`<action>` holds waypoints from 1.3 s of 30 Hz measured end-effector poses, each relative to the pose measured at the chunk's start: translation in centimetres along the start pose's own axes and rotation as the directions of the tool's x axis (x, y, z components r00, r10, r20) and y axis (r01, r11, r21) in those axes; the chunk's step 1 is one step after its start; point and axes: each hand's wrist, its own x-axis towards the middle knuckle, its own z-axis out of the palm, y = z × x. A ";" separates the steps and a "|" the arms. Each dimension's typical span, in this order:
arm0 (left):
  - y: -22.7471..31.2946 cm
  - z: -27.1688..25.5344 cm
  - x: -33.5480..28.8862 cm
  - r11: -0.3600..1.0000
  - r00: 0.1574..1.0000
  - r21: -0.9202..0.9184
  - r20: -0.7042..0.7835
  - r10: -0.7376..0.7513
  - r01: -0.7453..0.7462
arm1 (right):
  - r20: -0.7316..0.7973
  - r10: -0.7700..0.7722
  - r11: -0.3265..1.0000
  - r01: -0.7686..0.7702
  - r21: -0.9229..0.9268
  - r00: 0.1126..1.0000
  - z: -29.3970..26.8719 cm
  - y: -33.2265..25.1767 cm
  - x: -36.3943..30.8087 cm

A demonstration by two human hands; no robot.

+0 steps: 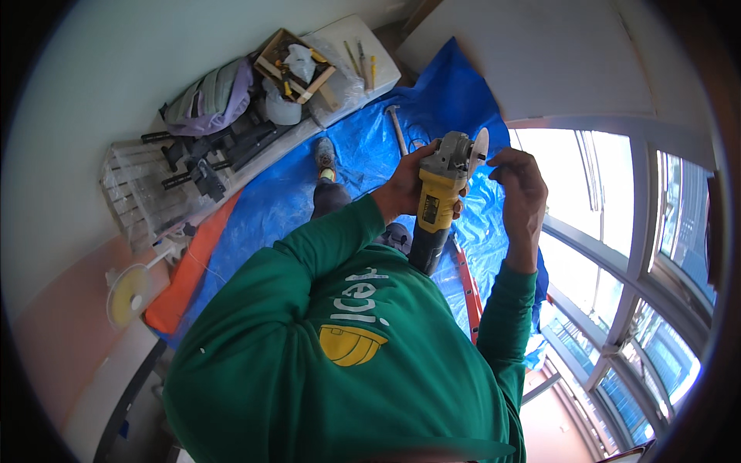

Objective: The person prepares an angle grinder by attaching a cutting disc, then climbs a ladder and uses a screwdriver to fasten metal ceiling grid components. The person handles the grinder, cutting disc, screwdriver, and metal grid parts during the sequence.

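Observation:
My left hand [400, 184] is wrapped round the upper body of an angle grinder [438, 197], yellow and black with a grey metal head. The tool stands roughly upright in front of my chest, its black end lowest. A thin pale disc [480, 150] is mounted at its head, seen nearly edge-on and facing right. Close to that disc is my right hand [521, 185], its fingers curled and bunched by the disc's outer face. Whatever those fingertips pinch, if anything, is too small to make out.
Blue sheeting [370, 127] covers the floor, with a hammer [396, 127] and a red ladder [467, 285] on it. On the left a wooden toolbox [270, 58] rests near a white surface [332, 35] and a bag [212, 96]. A fan [130, 295] stands lower left. Windows [610, 270] line the right.

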 end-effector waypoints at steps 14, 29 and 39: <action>17.2 1.7 -7.7 0.910 0.883 0.379 -0.352 0.310 -0.169 | -0.125 0.070 0.814 -0.129 -0.566 0.990 20.7 -1.1 9.8; 24.5 -1.2 -13.9 0.851 0.803 0.263 -0.294 0.519 -0.454 | -0.313 0.413 0.821 -0.498 -0.279 0.855 10.8 19.9 13.1; 20.0 1.5 -21.4 0.717 0.664 0.299 -0.272 0.696 -0.629 | -0.050 0.807 0.364 -0.563 -0.742 0.589 4.2 47.9 4.6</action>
